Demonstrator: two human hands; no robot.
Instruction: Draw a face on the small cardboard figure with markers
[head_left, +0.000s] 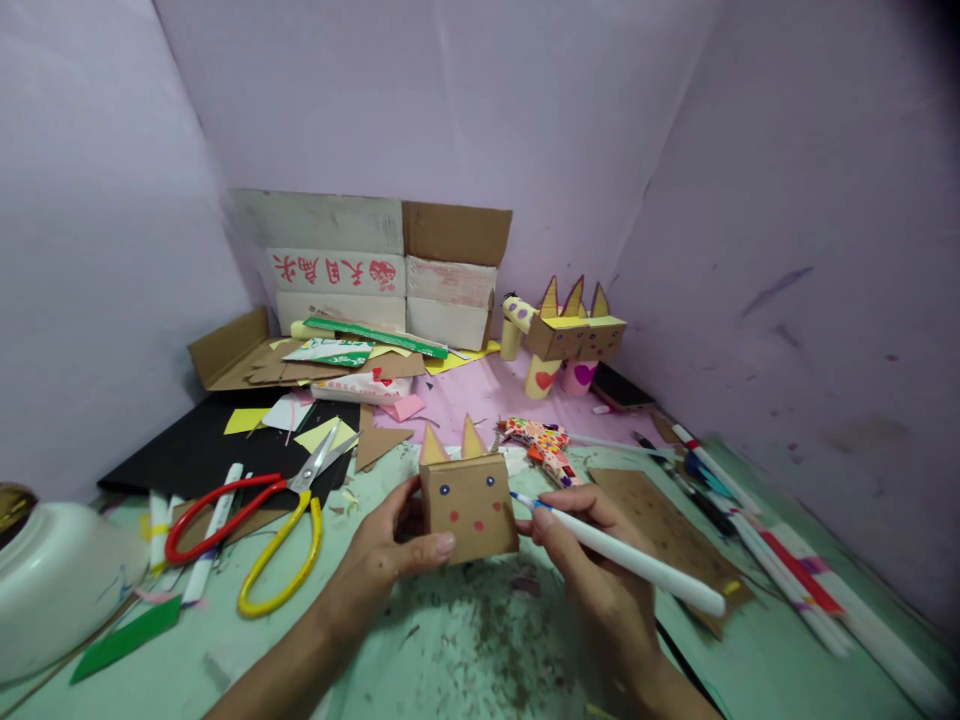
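Note:
A small brown cardboard box head (470,535) with two pointed ears, drawn eyes and red dots faces me above the green tabletop. My left hand (382,548) is closed around its left side, the thumb pressed on the front. In my right hand (600,560) is a white marker pen (637,560), gripped like a pencil. Its blue tip points at the box's right edge, close to the drawn eye; whether it touches I cannot tell. Fingers of my right hand are also near the box's lower right side.
Red-and-yellow-handled scissors (289,490) lie at left, near a white rounded object (67,580). Behind stand finished cardboard animals (574,340) and an opened carton (337,265). A patterned glue gun (544,440), a cardboard piece (667,530) and several markers (787,580) lie at right.

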